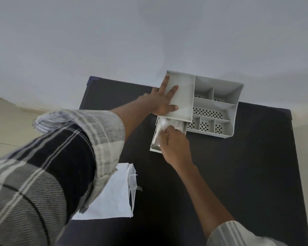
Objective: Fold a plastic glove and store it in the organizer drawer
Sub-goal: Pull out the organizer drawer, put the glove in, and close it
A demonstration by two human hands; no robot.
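We're at the storing step: our left hand [163, 99] lies flat, fingers spread, steadying the organizer [219, 103], while our right hand [174, 142], fingers curled, presses the folded glove [160, 128] into the open drawer [154, 148]. Next, we judge, let go and slide it shut. All on a dark table [238, 174] with white plastic [114, 197] near left, against a pale wall [149, 32].

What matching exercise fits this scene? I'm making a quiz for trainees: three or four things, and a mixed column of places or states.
Things:
1. Left hand
2. Right hand
3. Drawer
4. White bag

Places or states:
A. pulled out, holding clear plastic
B. flat on the table, near the left sleeve
C. pressed on the organizer's solid top
D. fingers inside the drawer

Pairs: 1-C, 2-D, 3-A, 4-B
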